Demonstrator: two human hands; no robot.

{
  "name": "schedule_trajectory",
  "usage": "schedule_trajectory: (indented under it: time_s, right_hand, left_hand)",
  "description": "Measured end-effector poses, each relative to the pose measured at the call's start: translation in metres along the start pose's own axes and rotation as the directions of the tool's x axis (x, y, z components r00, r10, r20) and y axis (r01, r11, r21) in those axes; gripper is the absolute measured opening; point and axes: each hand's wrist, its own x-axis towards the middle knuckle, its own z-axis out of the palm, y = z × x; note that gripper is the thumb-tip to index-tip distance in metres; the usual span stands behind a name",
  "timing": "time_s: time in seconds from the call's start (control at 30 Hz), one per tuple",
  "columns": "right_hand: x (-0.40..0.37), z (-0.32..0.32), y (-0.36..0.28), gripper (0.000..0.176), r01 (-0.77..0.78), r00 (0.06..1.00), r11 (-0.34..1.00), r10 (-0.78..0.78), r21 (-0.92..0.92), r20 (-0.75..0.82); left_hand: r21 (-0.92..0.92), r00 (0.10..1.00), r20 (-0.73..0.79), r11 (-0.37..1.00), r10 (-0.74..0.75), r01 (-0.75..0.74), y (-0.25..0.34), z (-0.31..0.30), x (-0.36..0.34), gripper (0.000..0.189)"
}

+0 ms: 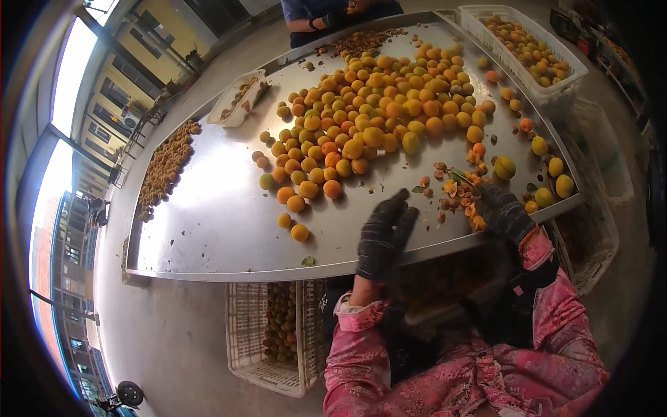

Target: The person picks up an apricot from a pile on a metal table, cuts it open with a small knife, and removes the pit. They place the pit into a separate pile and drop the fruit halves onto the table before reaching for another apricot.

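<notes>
My left hand (385, 233), in a dark glove, hovers over the front edge of the metal table (236, 240). Its fingers are stretched out with the thumb apart, and I see nothing in it. My right hand (504, 214), gloved too, is at a small heap of split apricots and pits (458, 201). Its fingers look curled; a thin pale strip shows by their tips, too small to name. Whole apricots (372, 115) are spread across the middle of the table. A larger green-yellow apricot (504, 167) rests just beyond my right hand.
A white crate of apricots (531, 52) stands at the far right. On the left are a shallow white tray (237, 101) and a pile of brown pits (167, 163). Below the front edge stands another crate (274, 372). Another person (333, 17) is across the table.
</notes>
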Motion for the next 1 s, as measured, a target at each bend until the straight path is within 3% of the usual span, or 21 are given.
schedule_trajectory:
  time_s: [0.03, 0.07, 0.13, 0.2, 0.23, 0.3, 0.33, 0.37, 0.4, 0.43, 0.47, 0.5, 0.53, 0.57, 0.6, 0.73, 0.8, 0.83, 0.97, 1.0]
  right_hand:
    - [-0.002, 0.000, -0.002, 0.039, 0.001, 1.000, 1.000, -0.001, 0.005, 0.001]
    - [-0.004, -0.002, -0.005, 0.039, -0.009, 1.000, 1.000, 0.009, 0.012, -0.008]
    - [-0.004, -0.008, -0.012, 0.040, -0.020, 1.000, 1.000, 0.020, 0.020, -0.021]
    - [-0.004, -0.014, -0.024, 0.040, -0.109, 0.994, 0.966, 0.111, 0.236, 0.003]
    - [-0.002, -0.018, -0.030, 0.040, -0.108, 0.994, 0.965, 0.111, 0.239, 0.002]
    - [-0.002, -0.022, -0.039, 0.038, -0.189, 0.982, 0.950, 0.183, 0.248, 0.045]
    - [-0.003, -0.021, -0.038, 0.038, -0.191, 0.982, 0.950, 0.185, 0.249, 0.046]
    - [-0.003, -0.019, -0.036, 0.037, -0.144, 0.989, 0.921, 0.141, 0.362, 0.034]
    - [-0.003, -0.018, -0.034, 0.036, -0.094, 0.995, 0.878, 0.101, 0.469, 0.012]
    - [-0.002, -0.016, -0.035, 0.036, -0.098, 0.994, 0.879, 0.109, 0.467, 0.003]
    - [-0.002, -0.014, -0.039, 0.034, -0.071, 0.996, 0.876, 0.092, 0.478, -0.020]
    - [-0.002, -0.013, -0.042, 0.033, -0.044, 0.996, 0.874, 0.076, 0.484, -0.047]
    - [-0.003, -0.013, -0.043, 0.033, -0.053, 0.994, 0.879, 0.092, 0.475, -0.060]
    - [-0.005, -0.014, -0.044, 0.032, 0.319, 0.916, 0.948, -0.309, -0.005, -0.256]
    - [-0.008, -0.016, -0.046, 0.031, 0.527, 0.689, 0.675, -0.695, -0.516, -0.205]
    - [-0.023, -0.017, -0.078, 0.029, 0.474, 0.723, 0.708, -0.652, -0.523, -0.228]
    - [-0.028, -0.018, -0.097, 0.027, 0.425, 0.806, 0.891, -0.452, -0.157, -0.383]
    - [-0.031, -0.028, -0.112, 0.027, 0.288, 0.921, 0.937, -0.215, 0.196, -0.326]
    - [-0.034, -0.020, -0.100, 0.027, 0.363, 0.870, 0.932, -0.333, 0.016, -0.365]
    - [-0.035, -0.017, -0.095, 0.032, 0.440, 0.809, 0.881, -0.473, -0.173, -0.348]
  left_hand:
    - [0.239, 0.985, -0.167, 0.971, 0.041, 0.000, -0.025, -0.023, 0.010, 0.036]
    - [0.604, 0.955, -0.266, 0.795, 0.131, 0.059, -0.047, -0.051, 0.015, 0.045]
    - [0.881, 0.901, -0.384, 0.372, 0.199, 0.293, -0.076, -0.098, 0.013, 0.053]
    - [0.795, 0.862, -0.473, 0.335, -0.180, 0.506, -0.085, -0.132, 0.008, 0.058]
    - [0.796, 0.863, -0.473, 0.333, -0.178, 0.505, -0.094, -0.142, 0.006, 0.058]
    - [0.738, 0.825, -0.474, 0.371, -0.309, 0.563, -0.111, -0.153, 0.001, 0.052]
    - [0.740, 0.825, -0.472, 0.370, -0.310, 0.562, -0.093, -0.147, 0.002, 0.052]
    - [0.426, 0.782, -0.459, 0.668, -0.421, 0.610, -0.073, -0.139, 0.003, 0.051]
    - [0.021, 0.760, -0.393, 0.821, -0.518, 0.570, -0.056, -0.128, 0.005, 0.050]
    - [0.023, 0.766, -0.384, 0.824, -0.515, 0.566, -0.051, -0.118, 0.005, 0.050]
    - [-0.222, 0.852, -0.284, 0.895, -0.439, 0.387, -0.049, -0.106, 0.005, 0.047]
    - [-0.471, 0.922, -0.208, 0.860, -0.327, 0.198, -0.046, -0.092, 0.007, 0.043]
    - [-0.478, 0.928, -0.187, 0.855, -0.322, 0.200, -0.036, -0.078, 0.010, 0.043]
    - [-0.512, 0.959, -0.139, 0.847, -0.247, 0.144, -0.022, -0.064, 0.012, 0.045]
    - [-0.550, 0.982, -0.094, 0.831, -0.166, 0.088, -0.008, -0.049, 0.014, 0.047]
    - [-0.645, 0.993, 0.007, 0.759, -0.115, 0.092, 0.011, 0.002, 0.021, 0.051]
    - [-0.681, 0.987, 0.043, 0.718, -0.154, 0.142, 0.011, 0.020, 0.022, 0.053]
    - [-0.724, 0.988, 0.088, 0.673, -0.123, 0.149, 0.008, 0.026, 0.021, 0.054]
    - [-0.757, 0.980, 0.181, 0.624, -0.087, 0.195, 0.005, 0.030, 0.016, 0.060]
    - [-0.756, 0.976, 0.198, 0.619, -0.092, 0.212, 0.007, 0.029, 0.015, 0.061]
